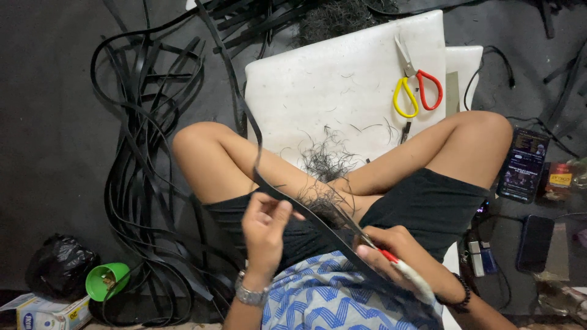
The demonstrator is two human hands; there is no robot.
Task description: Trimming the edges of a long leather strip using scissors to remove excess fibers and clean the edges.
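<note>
Rubber strip (pixel 278 186), black, flat and narrow, is stretched across the lap from the left hand (pixel 264 229), where it is pinched between thumb and curled fingers, down to the right hand (pixel 391 250), which is closed around a tool with a red-and-white handle (pixel 403 269) whose blade is laid against the strip. The blade's edge is hard to make out among the fine black shavings (pixel 327 177), and the strip's far end is lost among more strips (pixel 147 183) at the left. Red-and-yellow scissors (pixel 416 85) are seen far off on a white board (pixel 330 85).
</note>
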